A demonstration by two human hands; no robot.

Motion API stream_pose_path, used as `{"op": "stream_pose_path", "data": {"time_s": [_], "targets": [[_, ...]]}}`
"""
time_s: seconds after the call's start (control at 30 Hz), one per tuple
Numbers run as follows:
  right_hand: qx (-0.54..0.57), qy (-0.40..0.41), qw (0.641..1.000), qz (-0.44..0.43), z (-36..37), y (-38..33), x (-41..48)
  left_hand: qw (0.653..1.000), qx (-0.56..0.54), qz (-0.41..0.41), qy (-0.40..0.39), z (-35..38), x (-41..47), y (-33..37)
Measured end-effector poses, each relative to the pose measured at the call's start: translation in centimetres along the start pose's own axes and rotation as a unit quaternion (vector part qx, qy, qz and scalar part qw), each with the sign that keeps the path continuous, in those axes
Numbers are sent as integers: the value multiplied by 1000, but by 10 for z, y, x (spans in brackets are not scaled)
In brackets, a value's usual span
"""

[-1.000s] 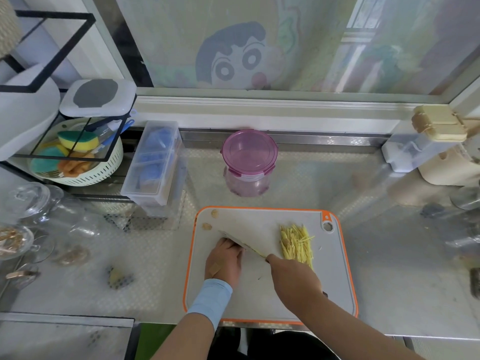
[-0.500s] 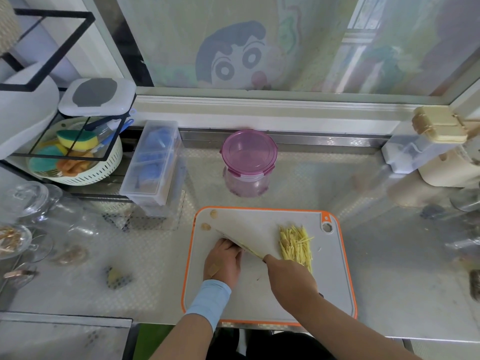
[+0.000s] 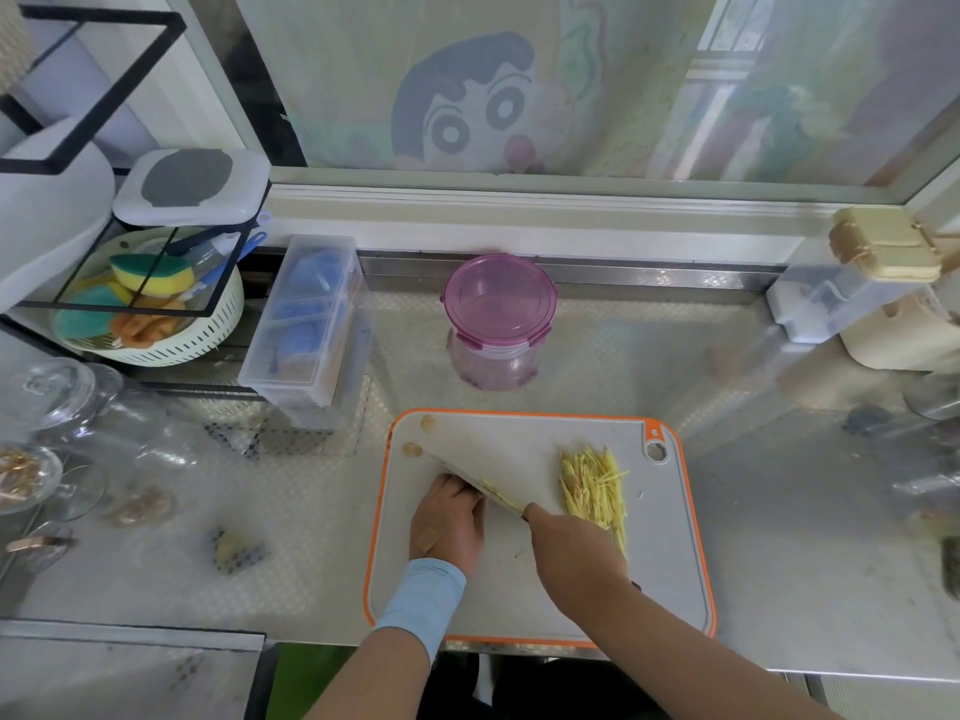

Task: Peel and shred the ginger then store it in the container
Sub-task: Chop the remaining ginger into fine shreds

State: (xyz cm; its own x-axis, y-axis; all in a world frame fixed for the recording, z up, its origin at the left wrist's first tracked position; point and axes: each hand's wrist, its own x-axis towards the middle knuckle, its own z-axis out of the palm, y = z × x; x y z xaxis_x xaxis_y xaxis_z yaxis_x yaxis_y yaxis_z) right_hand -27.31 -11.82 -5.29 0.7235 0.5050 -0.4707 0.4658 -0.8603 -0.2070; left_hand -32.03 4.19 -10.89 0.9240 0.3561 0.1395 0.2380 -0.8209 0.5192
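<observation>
Head view — knife (image 3: 480, 481) beside ginger shreds (image 3: 592, 488)

Matt grey plastic cutting board (image 3: 571, 589), translucent purple plastic container (image 3: 497, 324), glossy embossed metal counter (image 3: 779, 537)

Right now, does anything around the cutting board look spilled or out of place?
Nothing spilled. Two small ginger scraps lie at the far left corner of the cutting board, apart from the shredded ginger pile, and a yellowish scrap sits on the counter left of it.
</observation>
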Motion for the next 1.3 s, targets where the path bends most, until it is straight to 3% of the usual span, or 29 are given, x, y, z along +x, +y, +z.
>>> {"op": "stream_pose_path", "data": {"time_s": [1.3], "targets": [[8,4,1000,-9,4,1,-2,999,-8,3,40,7,-2,-3]]}}
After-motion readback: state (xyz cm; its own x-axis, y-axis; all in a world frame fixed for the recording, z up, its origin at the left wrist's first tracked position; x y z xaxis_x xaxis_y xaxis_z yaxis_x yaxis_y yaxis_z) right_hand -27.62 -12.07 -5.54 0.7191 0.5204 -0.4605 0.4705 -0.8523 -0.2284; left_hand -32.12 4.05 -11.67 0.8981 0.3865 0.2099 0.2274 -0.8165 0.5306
